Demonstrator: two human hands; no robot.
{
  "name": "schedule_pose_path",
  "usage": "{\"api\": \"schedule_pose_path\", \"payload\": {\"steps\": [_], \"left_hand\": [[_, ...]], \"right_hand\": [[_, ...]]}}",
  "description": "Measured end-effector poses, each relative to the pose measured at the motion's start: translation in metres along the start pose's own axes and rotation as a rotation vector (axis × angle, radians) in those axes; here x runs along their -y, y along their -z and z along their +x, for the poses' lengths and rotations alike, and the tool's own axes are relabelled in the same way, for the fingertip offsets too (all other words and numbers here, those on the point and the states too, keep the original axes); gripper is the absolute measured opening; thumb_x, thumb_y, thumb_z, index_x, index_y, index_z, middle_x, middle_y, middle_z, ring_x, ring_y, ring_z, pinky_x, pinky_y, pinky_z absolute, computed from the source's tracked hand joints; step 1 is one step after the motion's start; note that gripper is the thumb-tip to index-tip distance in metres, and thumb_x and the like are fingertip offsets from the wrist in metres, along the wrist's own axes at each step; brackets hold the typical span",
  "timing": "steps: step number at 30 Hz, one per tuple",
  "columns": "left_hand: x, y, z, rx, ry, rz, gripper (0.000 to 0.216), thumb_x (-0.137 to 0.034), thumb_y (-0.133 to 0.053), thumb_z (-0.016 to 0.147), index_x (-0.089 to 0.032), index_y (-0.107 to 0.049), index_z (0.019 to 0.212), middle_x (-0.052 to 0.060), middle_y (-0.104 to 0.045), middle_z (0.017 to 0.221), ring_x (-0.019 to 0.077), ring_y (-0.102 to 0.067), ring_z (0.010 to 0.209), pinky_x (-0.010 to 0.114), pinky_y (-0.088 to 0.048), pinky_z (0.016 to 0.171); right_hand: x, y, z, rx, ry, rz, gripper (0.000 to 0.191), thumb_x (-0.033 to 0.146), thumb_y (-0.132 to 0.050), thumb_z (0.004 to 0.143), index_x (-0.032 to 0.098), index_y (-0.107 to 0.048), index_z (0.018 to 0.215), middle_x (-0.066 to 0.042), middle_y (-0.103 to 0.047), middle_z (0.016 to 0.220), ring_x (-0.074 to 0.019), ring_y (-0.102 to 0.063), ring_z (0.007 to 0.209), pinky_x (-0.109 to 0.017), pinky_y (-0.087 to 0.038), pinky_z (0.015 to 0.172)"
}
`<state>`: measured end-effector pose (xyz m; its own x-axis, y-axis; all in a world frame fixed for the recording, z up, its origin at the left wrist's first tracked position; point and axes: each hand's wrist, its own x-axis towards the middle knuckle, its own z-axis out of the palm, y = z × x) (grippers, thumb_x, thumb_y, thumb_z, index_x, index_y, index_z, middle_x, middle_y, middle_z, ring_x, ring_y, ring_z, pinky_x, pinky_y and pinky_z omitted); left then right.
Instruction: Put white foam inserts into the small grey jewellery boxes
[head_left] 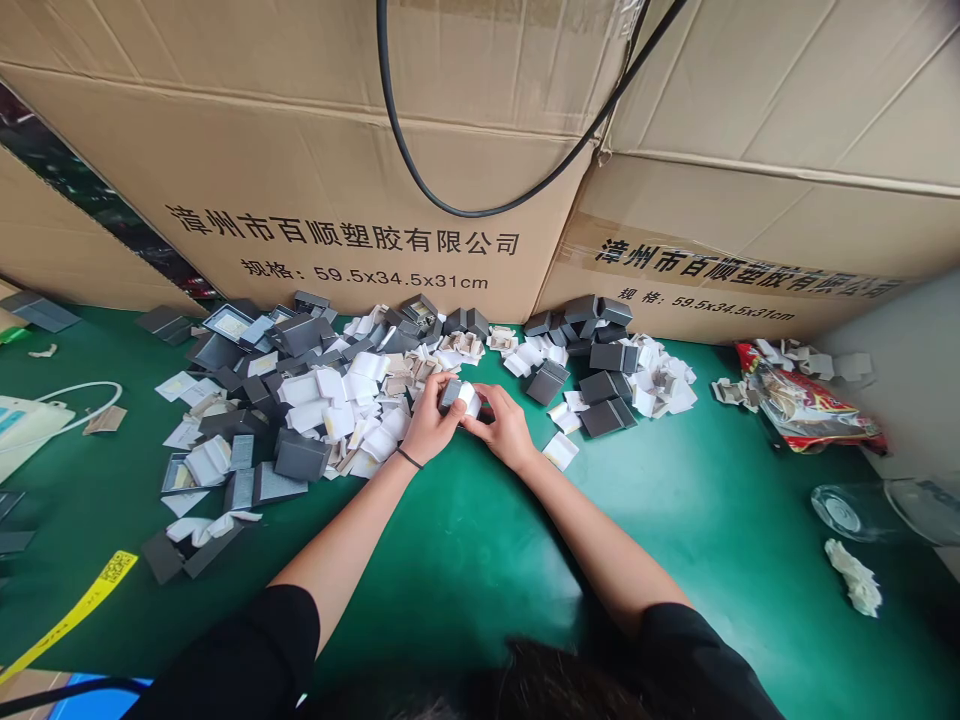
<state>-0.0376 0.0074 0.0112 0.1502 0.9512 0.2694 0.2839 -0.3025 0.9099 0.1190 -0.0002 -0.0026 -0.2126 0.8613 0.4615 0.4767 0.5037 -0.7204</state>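
Note:
Near the middle of the table, my left hand [433, 424] is closed around a small grey box [451, 393]. A white folded insert [470, 399] shows at the box's right side, pinched by the thumb and fingers of my right hand [504, 428]. Whether the insert is still partly inside the box, I cannot tell. Just left of my hands lies a heap of white inserts [367, 375] mixed with dark grey boxes [302, 455]. Right of them is a second pile with dark grey boxes [609, 418] and white inserts [663, 378].
Large cardboard cartons [360, 170] stand along the back of the green table [450, 560], with a black cable [465, 212] hanging before them. At right lie a red snack bag [814, 405], a clear cup [847, 512] and crumpled tissue [853, 578]. A yellow strap [82, 605] is at left.

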Motion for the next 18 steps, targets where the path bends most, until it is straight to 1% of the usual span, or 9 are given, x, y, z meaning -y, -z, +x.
{"api": "schedule_pose_path", "payload": {"steps": [4, 9, 12, 18], "left_hand": [[0.0005, -0.0006, 0.0005, -0.014, 0.011, -0.004, 0.042, -0.048, -0.048, 0.083, -0.019, -0.042, 0.113, 0.011, -0.054, 0.106, 0.0203, -0.055, 0.089, 0.036, -0.046, 0.081], [0.0028, -0.0010, 0.0012, -0.058, 0.025, 0.020, 0.043, -0.050, -0.047, 0.083, -0.018, -0.043, 0.111, 0.010, -0.054, 0.105, 0.0209, -0.055, 0.092, 0.037, -0.045, 0.084], [0.0025, -0.0011, 0.0012, -0.062, 0.026, 0.028, 0.041, -0.050, -0.047, 0.083, -0.019, -0.043, 0.111, 0.009, -0.054, 0.104, 0.0197, -0.055, 0.089, 0.036, -0.045, 0.083], [-0.0008, -0.0003, 0.0025, -0.068, 0.044, 0.024, 0.039, -0.049, -0.047, 0.083, -0.020, -0.044, 0.109, 0.008, -0.055, 0.105, 0.0186, -0.055, 0.090, 0.034, -0.045, 0.083]], "right_hand": [[0.0009, 0.0013, 0.0010, 0.016, 0.028, -0.024, 0.041, 0.048, -0.057, 0.082, 0.021, -0.053, 0.113, -0.010, -0.060, 0.104, -0.0207, -0.059, 0.093, -0.033, -0.053, 0.077], [0.0061, 0.0034, 0.0024, 0.013, 0.081, -0.044, 0.041, 0.049, -0.059, 0.080, 0.021, -0.053, 0.111, -0.009, -0.061, 0.103, -0.0215, -0.058, 0.096, -0.036, -0.051, 0.083], [0.0062, 0.0036, 0.0030, 0.014, 0.091, -0.059, 0.042, 0.050, -0.059, 0.080, 0.021, -0.054, 0.110, -0.010, -0.061, 0.103, -0.0226, -0.057, 0.097, -0.038, -0.049, 0.085], [0.0050, 0.0029, 0.0032, 0.073, 0.054, -0.092, 0.042, 0.048, -0.058, 0.080, 0.021, -0.055, 0.112, -0.010, -0.061, 0.103, -0.0237, -0.054, 0.096, -0.040, -0.047, 0.085]]}}
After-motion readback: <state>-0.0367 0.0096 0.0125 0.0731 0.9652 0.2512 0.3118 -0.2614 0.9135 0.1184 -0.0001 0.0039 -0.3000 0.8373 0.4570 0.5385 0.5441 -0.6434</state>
